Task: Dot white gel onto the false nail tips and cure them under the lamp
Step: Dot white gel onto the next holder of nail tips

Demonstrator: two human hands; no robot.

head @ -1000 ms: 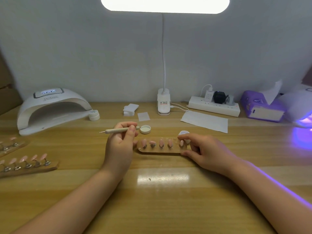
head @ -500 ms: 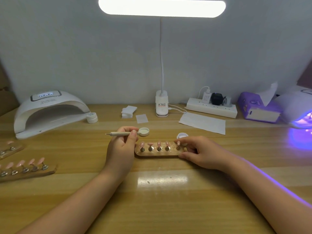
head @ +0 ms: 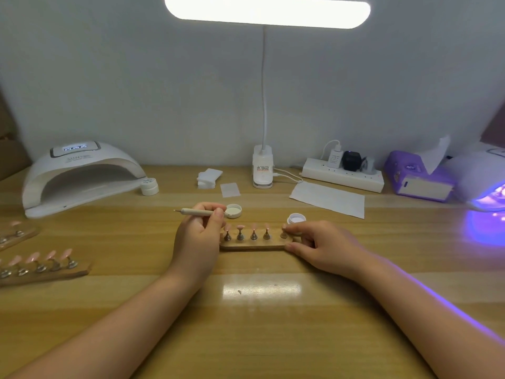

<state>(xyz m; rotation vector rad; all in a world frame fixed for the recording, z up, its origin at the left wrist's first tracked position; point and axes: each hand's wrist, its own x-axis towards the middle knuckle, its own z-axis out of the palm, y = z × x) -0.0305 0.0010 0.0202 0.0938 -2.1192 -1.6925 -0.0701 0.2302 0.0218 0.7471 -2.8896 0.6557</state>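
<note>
Seen from the head camera: the left hand point(head: 197, 236) pinches a dotting tool point(head: 200, 212) level above the table, one end reaching the white jar lid point(head: 234, 210) just beyond its fingers. The right hand point(head: 318, 246) grips the right end of a wooden holder point(head: 252, 245) of pink nail tips point(head: 240, 227) lying between both hands. An open gel pot point(head: 296, 218) sits just behind the right fingertips. A curing lamp point(head: 79, 175) stands far left of the left hand.

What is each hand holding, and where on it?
Left hand pinches the dotting tool near its right end. Right hand grips the right end of the wooden nail stand.
</note>
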